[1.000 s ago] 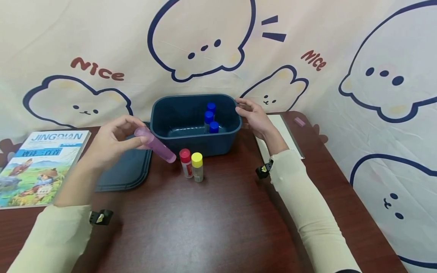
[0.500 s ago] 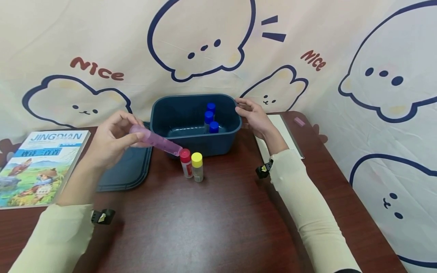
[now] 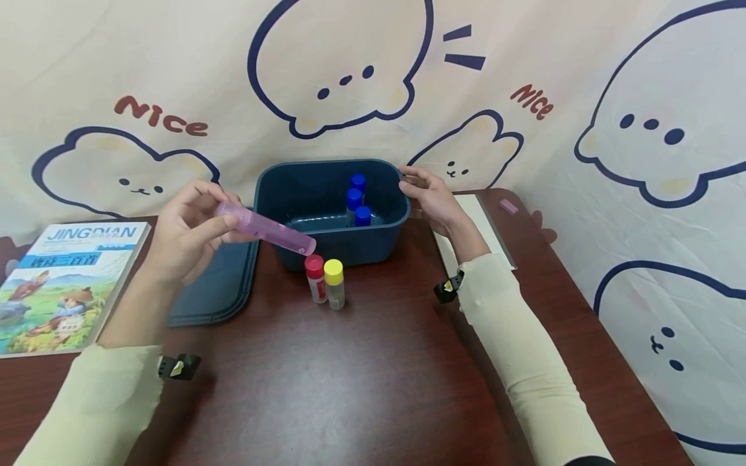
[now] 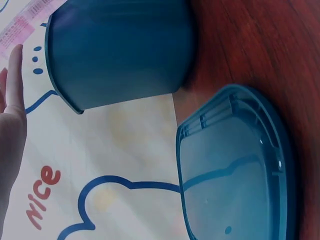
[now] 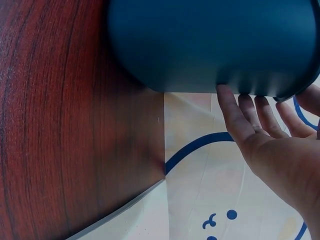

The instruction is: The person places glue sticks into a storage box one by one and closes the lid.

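Observation:
My left hand (image 3: pixel 192 233) holds a translucent purple tube (image 3: pixel 268 230) between thumb and fingers, tilted down to the right before the dark blue box (image 3: pixel 344 248). The left wrist view shows part of the tube (image 4: pixel 20 32), with a printed barcode. Its lower end is right above the red-capped stick (image 3: pixel 315 279), which stands beside a yellow-capped stick (image 3: pixel 335 285). Inside the box are 3 blue-capped sticks (image 3: pixel 353 199), toward its right side. My right hand (image 3: pixel 431 197) rests at the box's right end; in the right wrist view, its fingertips (image 5: pixel 224 92) touch the outer wall.
A dark blue lid (image 3: pixel 224 291) lies on the table (image 3: pixel 350 382) under the left hand. Left of it is a picture book (image 3: pixel 70 285). A white board (image 3: pixel 466 226) and a small pink block (image 3: pixel 509 206) lie at the right. A printed cloth (image 3: pixel 326 39) hangs behind.
My left hand has swung the purple tube up to a flatter slant, its lower end moving right to above the red cap. The right hand and the box stay put.

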Tool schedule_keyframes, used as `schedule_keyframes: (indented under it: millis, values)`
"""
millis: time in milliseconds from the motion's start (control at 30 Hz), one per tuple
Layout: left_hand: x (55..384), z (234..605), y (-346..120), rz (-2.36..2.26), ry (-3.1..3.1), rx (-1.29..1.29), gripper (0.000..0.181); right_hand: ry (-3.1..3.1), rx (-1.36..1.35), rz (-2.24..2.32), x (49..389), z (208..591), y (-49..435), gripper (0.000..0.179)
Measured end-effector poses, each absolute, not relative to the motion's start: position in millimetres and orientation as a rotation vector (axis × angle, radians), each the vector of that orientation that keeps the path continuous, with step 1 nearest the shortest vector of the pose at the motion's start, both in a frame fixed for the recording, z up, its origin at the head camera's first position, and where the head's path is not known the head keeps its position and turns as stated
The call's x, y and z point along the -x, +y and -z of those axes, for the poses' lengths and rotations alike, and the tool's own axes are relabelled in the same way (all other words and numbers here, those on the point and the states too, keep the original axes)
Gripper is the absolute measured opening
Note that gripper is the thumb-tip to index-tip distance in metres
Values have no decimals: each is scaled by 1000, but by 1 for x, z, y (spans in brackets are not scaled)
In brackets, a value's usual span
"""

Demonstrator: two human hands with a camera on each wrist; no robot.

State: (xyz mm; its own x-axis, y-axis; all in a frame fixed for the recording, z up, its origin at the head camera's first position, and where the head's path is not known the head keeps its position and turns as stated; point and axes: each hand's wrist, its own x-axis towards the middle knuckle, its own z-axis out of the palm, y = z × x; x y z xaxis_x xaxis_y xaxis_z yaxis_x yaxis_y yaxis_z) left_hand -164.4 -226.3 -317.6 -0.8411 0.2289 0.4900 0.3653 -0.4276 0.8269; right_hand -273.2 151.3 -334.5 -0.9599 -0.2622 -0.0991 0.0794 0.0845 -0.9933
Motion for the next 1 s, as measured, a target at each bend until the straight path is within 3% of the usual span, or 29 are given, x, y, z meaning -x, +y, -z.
schedule_keyframes:
  millis: [600, 1000]
  values:
    - [172, 310, -217, 2572, -1319, 893, 20, 2115, 207, 1968, 274, 335, 149, 46]
    - [176, 302, -199, 2324, -1616, 537, 24, 2113, 208, 1969, 272, 336, 151, 46]
